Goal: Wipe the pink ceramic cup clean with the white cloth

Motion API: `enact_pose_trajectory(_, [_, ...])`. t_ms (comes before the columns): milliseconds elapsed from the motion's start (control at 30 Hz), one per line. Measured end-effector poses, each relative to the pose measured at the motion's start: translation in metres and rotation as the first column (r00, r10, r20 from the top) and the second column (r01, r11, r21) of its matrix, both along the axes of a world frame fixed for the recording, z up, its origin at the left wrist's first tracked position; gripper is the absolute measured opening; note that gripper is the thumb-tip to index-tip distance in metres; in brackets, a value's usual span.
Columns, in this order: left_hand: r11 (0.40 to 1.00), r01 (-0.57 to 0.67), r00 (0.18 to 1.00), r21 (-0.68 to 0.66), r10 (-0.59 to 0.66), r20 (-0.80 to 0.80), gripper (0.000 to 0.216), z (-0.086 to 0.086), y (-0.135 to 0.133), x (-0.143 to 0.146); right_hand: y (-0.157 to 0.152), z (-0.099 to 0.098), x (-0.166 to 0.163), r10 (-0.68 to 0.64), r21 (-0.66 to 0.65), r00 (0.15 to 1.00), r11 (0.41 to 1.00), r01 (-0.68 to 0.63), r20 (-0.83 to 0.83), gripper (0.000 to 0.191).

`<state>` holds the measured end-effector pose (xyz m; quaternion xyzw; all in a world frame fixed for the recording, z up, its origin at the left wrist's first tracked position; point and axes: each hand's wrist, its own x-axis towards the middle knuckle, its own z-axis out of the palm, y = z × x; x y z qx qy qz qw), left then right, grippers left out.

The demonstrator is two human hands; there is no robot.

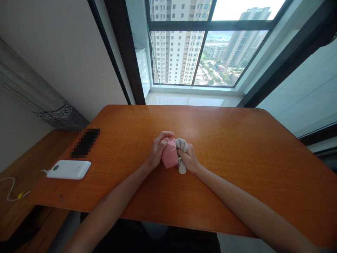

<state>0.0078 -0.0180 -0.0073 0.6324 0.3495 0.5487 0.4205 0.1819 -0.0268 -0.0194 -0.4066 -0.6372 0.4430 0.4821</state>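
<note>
Left hand (157, 148) grips pink object (170, 155) (open room toward far table edge (189, 106))

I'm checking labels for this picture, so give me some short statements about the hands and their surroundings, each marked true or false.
1. The left hand holds a pink object. True.
2. The right hand is empty. False: the right hand grips a pale, bunched cloth.
3. A white device lies on the wooden table. True.
4. The curtain is to the right of the window. False: the curtain is to the left of the window.
5. Tall buildings show through the window. True.
</note>
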Motion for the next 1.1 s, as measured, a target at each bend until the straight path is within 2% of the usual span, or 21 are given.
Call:
enact_pose_trajectory(67, [0.98,-0.012,0.997,0.199,0.027,-0.074,0.036,-0.003,-0.003,-0.003,0.002,-0.001,0.0,-0.006,-0.037,1.0,0.999,0.005,-0.014,0.025])
enact_pose_trajectory(167, [0.901,0.059,0.973,0.43,0.044,-0.226,0.035,-0.006,-0.004,-0.007,0.004,-0.001,0.0,-0.023,-0.086,0.999,0.996,0.019,-0.037,0.025])
enact_pose_trajectory(233, [0.872,0.086,0.957,0.481,0.063,-0.285,0.036,-0.009,-0.003,-0.009,0.005,-0.001,-0.001,-0.032,-0.102,0.998,0.994,0.027,-0.048,0.026])
enact_pose_trajectory(300, [0.876,0.076,0.953,0.477,0.078,-0.294,0.033,-0.009,-0.002,-0.008,0.005,0.0,-0.001,-0.037,-0.101,0.998,0.994,0.032,-0.053,0.027])
enact_pose_trajectory(400, [0.909,0.044,0.968,0.414,0.063,-0.241,0.031,-0.006,-0.002,-0.005,0.004,0.001,-0.001,-0.039,-0.079,0.998,0.996,0.035,-0.049,0.027])
enact_pose_trajectory(467, [0.948,0.03,0.981,0.317,0.033,-0.192,0.032,-0.001,-0.003,-0.003,0.002,0.002,-0.001,-0.035,-0.056,0.998,0.998,0.033,-0.042,0.027])
enact_pose_trajectory(567, [0.999,0.021,0.993,0.036,-0.017,-0.117,0.036,0.006,-0.002,0.0,0.0,0.003,0.0,-0.03,-0.021,0.999,0.999,0.03,-0.032,0.026])
enact_pose_trajectory(667, [0.979,0.014,0.998,-0.202,-0.024,-0.05,0.038,0.007,0.002,0.003,-0.001,0.004,0.001,-0.03,-0.01,0.999,1.0,0.029,-0.029,0.024])
enact_pose_trajectory(733, [0.97,0.009,1.0,-0.245,-0.015,-0.023,0.038,0.005,0.005,0.005,0.0,0.003,0.001,-0.032,-0.023,0.999,0.999,0.031,-0.032,0.024])
enact_pose_trajectory(833, [0.973,0.017,1.0,-0.232,-0.014,0.017,0.038,0.0,0.004,0.005,0.0,0.001,0.001,-0.03,-0.062,0.999,0.998,0.027,-0.043,0.022])
enact_pose_trajectory(900, [0.991,-0.013,1.0,-0.136,0.016,0.022,0.039,-0.002,0.002,0.004,0.001,-0.002,0.001,-0.025,-0.09,0.998,0.996,0.02,-0.053,0.023])
enact_pose_trajectory(967, [0.997,-0.041,0.998,0.068,0.043,-0.036,0.038,-0.005,-0.002,0.0,0.002,-0.005,0.001,-0.025,-0.113,0.998,0.993,0.017,-0.063,0.024])
enact_pose_trajectory(1033, [0.953,0.004,0.987,0.304,0.045,-0.154,0.037,-0.007,-0.004,-0.004,0.004,-0.008,0.001,-0.038,-0.129,0.997,0.991,0.029,-0.072,0.025])
enact_pose_trajectory(1100, [0.891,0.08,0.961,0.446,0.051,-0.273,0.04,-0.009,-0.004,-0.008,0.006,-0.009,0.001,-0.055,-0.136,0.995,0.99,0.044,-0.079,0.027])
